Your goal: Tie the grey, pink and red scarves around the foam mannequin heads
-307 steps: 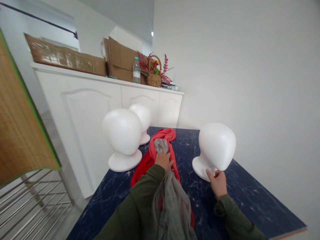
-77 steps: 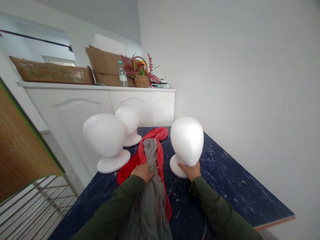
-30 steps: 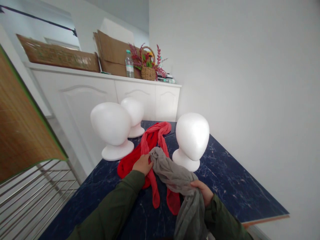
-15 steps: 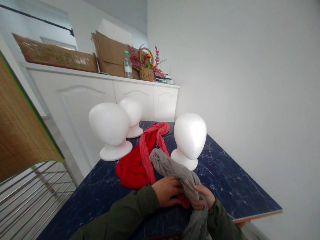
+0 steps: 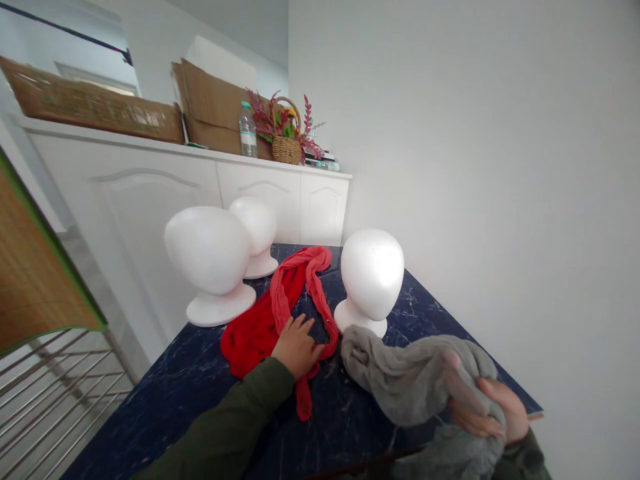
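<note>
Head view, looking forward and down across a dark blue marble-patterned bench. The left hand lies palm down on the red scarf, open, its fingers spread and slightly arched; no grip on the cloth shows. The left forearm, in an olive green sleeve, reaches in from the lower left toward the middle of the bench. The red scarf lies loosely bunched beneath and beyond the hand, a narrower length running up to the far end of the bench and a short tail hanging below the palm.

The right hand sits at the lower right, near the bench edge, fingers curled and closed around the grey scarf. That scarf forms a thick rumpled roll, its free end just beside the base of the nearest white foam mannequin head. Its remainder drops below the hand toward the bottom of the frame. The hands are well apart. Two more foam mannequin heads stand on round bases left of the red scarf, before a white cabinet.
</note>
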`<act>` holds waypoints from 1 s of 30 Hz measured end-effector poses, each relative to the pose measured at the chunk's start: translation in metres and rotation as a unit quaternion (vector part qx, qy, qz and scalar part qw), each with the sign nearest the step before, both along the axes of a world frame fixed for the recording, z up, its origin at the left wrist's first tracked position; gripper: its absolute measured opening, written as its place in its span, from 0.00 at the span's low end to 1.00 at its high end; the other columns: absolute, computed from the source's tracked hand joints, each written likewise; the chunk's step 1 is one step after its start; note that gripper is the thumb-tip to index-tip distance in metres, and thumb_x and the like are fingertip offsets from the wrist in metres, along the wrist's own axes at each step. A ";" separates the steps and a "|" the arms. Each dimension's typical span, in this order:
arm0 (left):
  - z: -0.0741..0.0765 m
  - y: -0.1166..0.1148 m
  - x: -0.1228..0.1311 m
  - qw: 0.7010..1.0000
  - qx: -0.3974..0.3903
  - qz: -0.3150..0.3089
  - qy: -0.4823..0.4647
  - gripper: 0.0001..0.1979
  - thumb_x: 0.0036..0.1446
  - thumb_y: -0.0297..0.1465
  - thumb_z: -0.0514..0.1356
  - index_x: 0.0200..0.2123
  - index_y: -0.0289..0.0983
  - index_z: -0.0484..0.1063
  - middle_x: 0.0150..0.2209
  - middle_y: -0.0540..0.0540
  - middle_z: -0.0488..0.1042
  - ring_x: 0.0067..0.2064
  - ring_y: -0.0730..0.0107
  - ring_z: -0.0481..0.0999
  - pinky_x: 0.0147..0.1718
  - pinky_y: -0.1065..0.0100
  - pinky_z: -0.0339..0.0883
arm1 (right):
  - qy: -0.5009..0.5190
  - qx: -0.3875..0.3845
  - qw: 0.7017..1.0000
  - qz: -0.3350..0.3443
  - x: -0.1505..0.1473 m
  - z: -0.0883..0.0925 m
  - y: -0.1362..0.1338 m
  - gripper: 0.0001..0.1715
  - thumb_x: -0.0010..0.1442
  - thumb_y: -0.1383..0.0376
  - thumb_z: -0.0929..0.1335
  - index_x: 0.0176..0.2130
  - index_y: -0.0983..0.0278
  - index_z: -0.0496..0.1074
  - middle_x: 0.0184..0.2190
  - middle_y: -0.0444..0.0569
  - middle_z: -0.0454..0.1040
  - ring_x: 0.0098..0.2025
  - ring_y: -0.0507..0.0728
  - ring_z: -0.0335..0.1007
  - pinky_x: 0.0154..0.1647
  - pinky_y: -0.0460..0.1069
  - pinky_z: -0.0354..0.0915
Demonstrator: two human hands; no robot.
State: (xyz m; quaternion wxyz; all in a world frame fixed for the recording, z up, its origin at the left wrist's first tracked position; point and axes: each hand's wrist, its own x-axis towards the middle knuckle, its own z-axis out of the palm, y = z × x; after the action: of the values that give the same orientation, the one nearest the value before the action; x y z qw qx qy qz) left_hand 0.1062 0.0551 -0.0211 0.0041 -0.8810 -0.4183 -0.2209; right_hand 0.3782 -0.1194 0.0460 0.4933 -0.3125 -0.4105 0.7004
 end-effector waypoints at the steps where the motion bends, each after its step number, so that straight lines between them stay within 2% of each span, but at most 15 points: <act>1: 0.002 0.002 -0.002 1.000 0.005 0.017 -0.014 0.15 0.51 0.37 0.53 0.21 0.35 0.72 0.45 0.39 0.68 0.51 0.52 0.60 0.50 0.50 0.50 | -0.001 0.002 1.000 -0.005 0.000 -0.001 0.000 0.18 0.47 0.52 0.65 0.32 0.63 0.63 0.06 0.33 0.45 0.08 0.42 0.34 0.10 0.41 0.40; 3: 0.007 0.002 0.000 0.999 0.016 -0.003 -0.051 0.13 0.52 0.36 0.52 0.25 0.35 0.71 0.42 0.39 0.70 0.47 0.57 0.65 0.48 0.54 0.54 | 0.019 0.009 1.000 -0.006 -0.003 -0.007 0.002 0.16 0.48 0.54 0.64 0.29 0.64 0.64 0.06 0.33 0.44 0.08 0.42 0.33 0.09 0.40 0.38; 5: 0.012 -0.003 0.008 0.994 0.016 -0.081 -0.073 0.11 0.52 0.35 0.51 0.31 0.35 0.70 0.41 0.41 0.70 0.45 0.63 0.67 0.46 0.60 0.58 | 0.041 0.008 0.999 0.004 -0.007 -0.015 0.006 0.14 0.48 0.55 0.64 0.25 0.64 0.64 0.06 0.34 0.44 0.08 0.41 0.33 0.09 0.40 0.37; 8: 0.014 -0.015 0.034 0.978 -0.016 -0.206 -0.025 0.13 0.52 0.36 0.52 0.38 0.36 0.67 0.38 0.44 0.71 0.41 0.65 0.69 0.41 0.65 0.62 | 0.051 0.001 0.998 0.034 -0.011 -0.021 0.007 0.14 0.48 0.56 0.64 0.24 0.65 0.65 0.07 0.35 0.47 0.08 0.41 0.35 0.09 0.40 0.38; 11: 0.013 -0.026 0.067 0.955 -0.033 -0.292 0.041 0.16 0.50 0.38 0.53 0.42 0.38 0.65 0.38 0.45 0.71 0.39 0.63 0.70 0.37 0.65 0.63 | 0.057 0.008 0.997 0.057 -0.017 -0.016 0.004 0.12 0.48 0.58 0.64 0.27 0.65 0.67 0.08 0.37 0.52 0.08 0.42 0.38 0.09 0.39 0.38; 13: 0.010 -0.031 0.089 0.941 -0.032 -0.334 0.047 0.23 0.46 0.40 0.57 0.46 0.37 0.62 0.43 0.43 0.69 0.43 0.60 0.68 0.40 0.63 0.62 | 0.055 0.014 0.996 0.064 -0.023 -0.007 0.000 0.12 0.47 0.59 0.65 0.31 0.65 0.67 0.09 0.38 0.55 0.08 0.42 0.39 0.09 0.40 0.39; 15: 0.005 -0.033 0.108 0.935 -0.043 -0.350 0.042 0.30 0.40 0.40 0.61 0.47 0.36 0.60 0.47 0.39 0.66 0.46 0.56 0.66 0.42 0.61 0.61 | 0.037 0.031 0.997 0.067 -0.032 0.005 -0.005 0.13 0.46 0.59 0.65 0.31 0.65 0.67 0.10 0.38 0.56 0.08 0.42 0.40 0.09 0.40 0.41; 16: 0.002 -0.033 0.116 0.935 -0.059 -0.347 0.042 0.28 0.38 0.39 0.62 0.44 0.35 0.63 0.46 0.38 0.66 0.45 0.54 0.67 0.41 0.60 0.62 | 0.018 0.041 0.996 0.076 -0.037 0.011 -0.007 0.13 0.45 0.59 0.66 0.30 0.65 0.67 0.10 0.38 0.56 0.08 0.42 0.41 0.10 0.40 0.42; 18: -0.004 -0.032 0.124 0.938 -0.094 -0.330 0.045 0.14 0.42 0.34 0.59 0.33 0.33 0.68 0.37 0.38 0.71 0.39 0.55 0.70 0.37 0.60 0.62 | -0.033 0.054 0.991 0.116 -0.042 0.027 -0.011 0.14 0.43 0.57 0.67 0.26 0.65 0.67 0.09 0.39 0.55 0.09 0.42 0.43 0.11 0.41 0.43; 19: -0.006 -0.030 0.125 0.940 -0.107 -0.320 0.043 0.08 0.44 0.32 0.57 0.28 0.33 0.68 0.32 0.40 0.72 0.36 0.57 0.70 0.36 0.60 0.63 | -0.063 0.058 0.986 0.145 -0.041 0.034 -0.013 0.15 0.41 0.56 0.67 0.24 0.66 0.67 0.09 0.39 0.55 0.09 0.43 0.44 0.11 0.41 0.43; 21: -0.003 -0.026 0.118 0.946 -0.116 -0.302 0.025 0.06 0.48 0.30 0.54 0.26 0.33 0.67 0.29 0.42 0.71 0.34 0.61 0.70 0.35 0.62 0.62 | -0.121 0.056 0.976 0.173 -0.032 0.049 -0.016 0.17 0.40 0.54 0.68 0.24 0.66 0.68 0.10 0.41 0.56 0.09 0.43 0.46 0.11 0.41 0.42; 23: 0.009 -0.022 0.101 0.946 -0.160 -0.274 -0.064 0.07 0.50 0.32 0.52 0.28 0.34 0.66 0.30 0.46 0.70 0.35 0.66 0.69 0.34 0.66 0.62 | -0.157 0.056 0.976 0.141 -0.013 0.058 -0.020 0.18 0.39 0.54 0.69 0.27 0.67 0.69 0.11 0.42 0.58 0.10 0.43 0.46 0.10 0.41 0.41; 25: 0.028 -0.017 0.079 0.912 -0.267 -0.226 -0.213 0.08 0.51 0.33 0.50 0.28 0.34 0.63 0.26 0.50 0.68 0.30 0.72 0.67 0.29 0.71 0.62 | -0.162 0.063 0.982 0.071 0.013 0.060 -0.021 0.18 0.41 0.56 0.69 0.29 0.66 0.68 0.10 0.40 0.57 0.09 0.43 0.44 0.10 0.41 0.39; 27: 0.051 -0.015 0.056 0.833 -0.375 -0.185 -0.364 0.09 0.50 0.35 0.51 0.26 0.34 0.60 0.22 0.53 0.64 0.25 0.76 0.65 0.24 0.74 0.60 | -0.154 0.060 0.986 0.002 0.037 0.055 -0.018 0.14 0.43 0.57 0.68 0.27 0.66 0.67 0.08 0.39 0.54 0.09 0.42 0.41 0.10 0.41 0.38; 30: 0.081 -0.016 0.030 0.740 -0.427 -0.171 -0.491 0.09 0.46 0.34 0.56 0.25 0.35 0.58 0.21 0.55 0.63 0.23 0.79 0.64 0.22 0.76 0.58 | -0.159 0.021 0.985 -0.068 0.060 0.040 -0.007 0.14 0.46 0.58 0.66 0.22 0.67 0.65 0.08 0.38 0.51 0.10 0.42 0.40 0.11 0.41 0.38</act>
State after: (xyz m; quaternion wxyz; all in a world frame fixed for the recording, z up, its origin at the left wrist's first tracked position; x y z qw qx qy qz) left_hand 0.1359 0.0396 0.0599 -0.6165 -0.6167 -0.2547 -0.4180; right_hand 0.4384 -0.1260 0.0859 0.4747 -0.4364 -0.4765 0.5976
